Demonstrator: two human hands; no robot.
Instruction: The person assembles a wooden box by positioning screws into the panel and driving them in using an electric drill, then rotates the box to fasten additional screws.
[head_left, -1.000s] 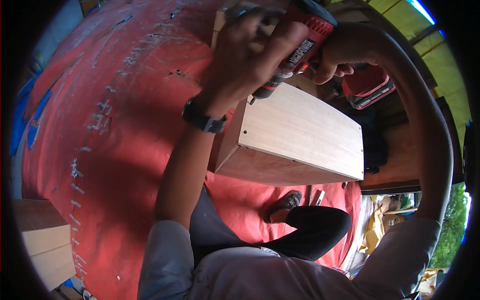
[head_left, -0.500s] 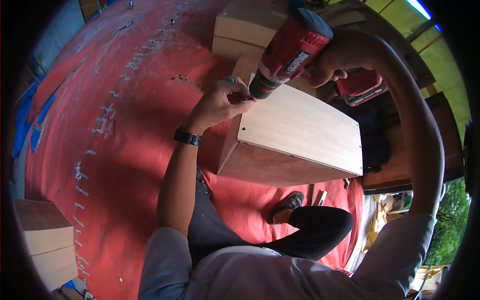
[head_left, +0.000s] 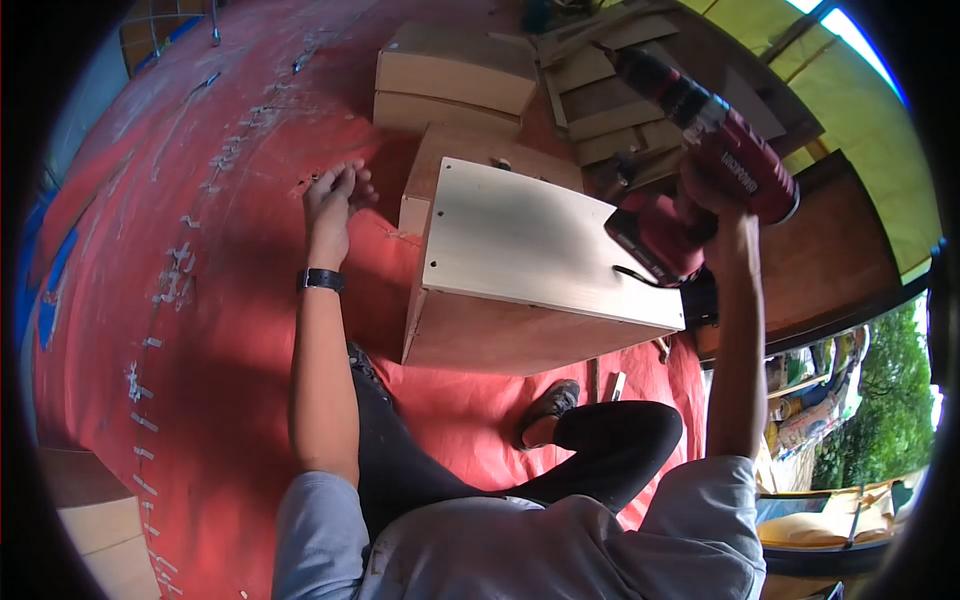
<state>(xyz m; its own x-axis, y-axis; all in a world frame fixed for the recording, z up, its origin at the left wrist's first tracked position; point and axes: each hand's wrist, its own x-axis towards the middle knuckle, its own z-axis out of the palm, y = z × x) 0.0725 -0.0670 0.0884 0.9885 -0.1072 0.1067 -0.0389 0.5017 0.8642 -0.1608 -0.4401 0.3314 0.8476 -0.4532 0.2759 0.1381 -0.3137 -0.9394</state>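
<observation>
My right hand (head_left: 712,190) grips a red and black cordless drill (head_left: 735,160), raised above the right end of a pale wooden box (head_left: 530,235). The drill's chuck points up and to the left, away from the box. Along the box's left edge, several dark screw heads or holes show in the top panel. My left hand (head_left: 338,200), with a black watch on its wrist, is off the box to the left, its fingers loosely bent and apart. Beside its fingertips lie small dark bits (head_left: 308,182) on the red floor sheet; their kind is too small to tell.
More wooden boxes (head_left: 455,75) stand beyond the pale box, and another wooden box (head_left: 100,525) is at lower left. Wooden boards (head_left: 620,95) lie at the back right. A red sheet (head_left: 230,330) with strips of tape covers the floor.
My left hand has left the box's corner and moved left to the dark bits. My right hand has pulled the drill off the panel, moving it right and turning its chuck upward.
</observation>
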